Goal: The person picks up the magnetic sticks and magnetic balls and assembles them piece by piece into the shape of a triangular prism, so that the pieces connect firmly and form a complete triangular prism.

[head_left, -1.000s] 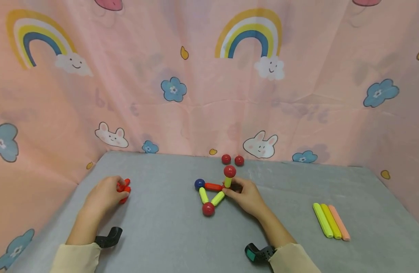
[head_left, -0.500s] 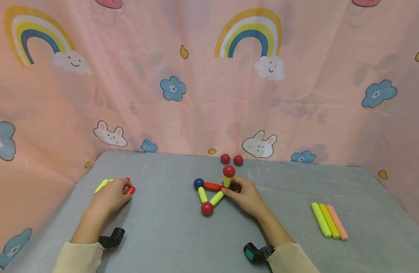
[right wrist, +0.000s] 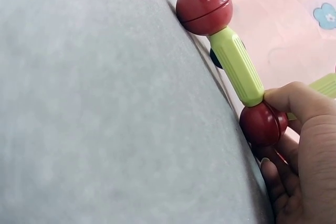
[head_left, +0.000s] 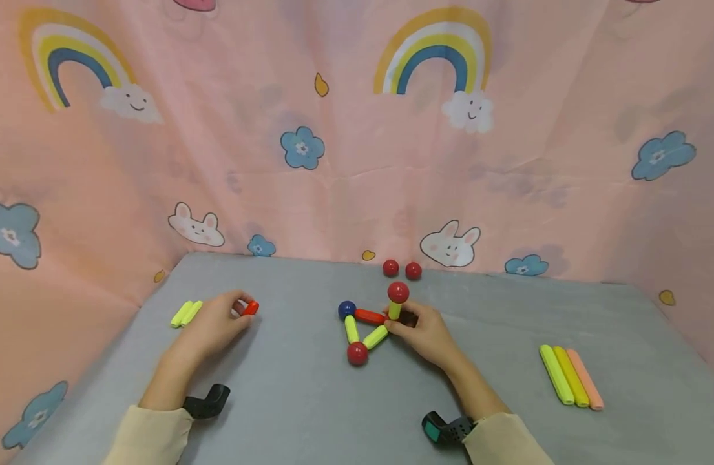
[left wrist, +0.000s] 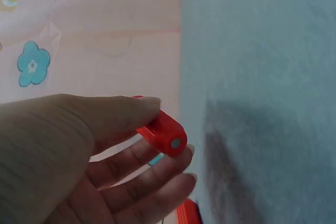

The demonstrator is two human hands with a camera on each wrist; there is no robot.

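Note:
My left hand [head_left: 214, 323] pinches a short red stick [head_left: 251, 309] between thumb and fingers; in the left wrist view a metal dot shows on the end of the red stick [left wrist: 167, 134]. My right hand [head_left: 429, 332] grips a red ball [right wrist: 262, 124] at one corner of a triangle of sticks and balls. This triangle has a red stick [head_left: 369, 316], two lime sticks [head_left: 351, 329], a blue ball [head_left: 347, 310] and a red ball [head_left: 357, 353]. From the gripped corner an upright lime stick [head_left: 395, 310] rises, topped by a red ball [head_left: 399, 292].
Two red balls [head_left: 391, 268] lie near the back edge of the grey table [head_left: 310, 407]. Lime sticks [head_left: 186, 313] lie left of my left hand. Three longer sticks, lime, yellow and pink [head_left: 577, 378], lie at the right. A printed pink cloth [head_left: 357, 194] stands behind.
My left hand has moved right, away from the lime sticks, carrying a red stick and uncovering them. The right hand keeps its grip on the triangle's corner.

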